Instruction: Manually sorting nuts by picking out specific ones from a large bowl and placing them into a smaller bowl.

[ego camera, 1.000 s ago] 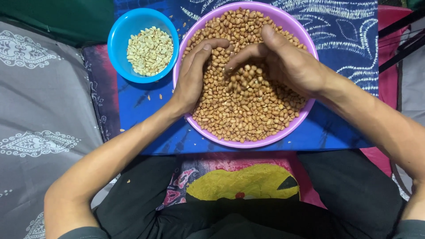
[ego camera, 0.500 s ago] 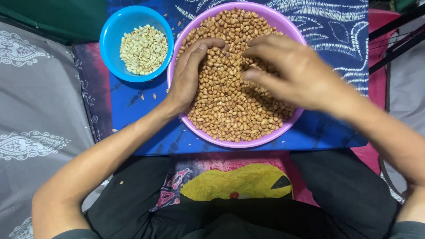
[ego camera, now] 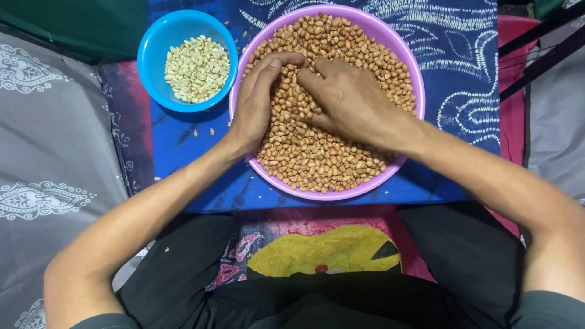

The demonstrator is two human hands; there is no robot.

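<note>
The right hand, lifted and spread half a second ago, now lies loosely open on the brown peanuts in the purple bowl (fingertips beside the left hand's cupped, empty fingers): gathering resumes.

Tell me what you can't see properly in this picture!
- Head view: the right hand lies palm down on the brown peanuts, so whether it grips any is hidden.
- The left hand covers part of the purple bowl rim and the nuts beneath.
- The peeled peanuts hide the blue bowl bottom.
- Crumbs on the blue cloth are too small to identify.
</note>
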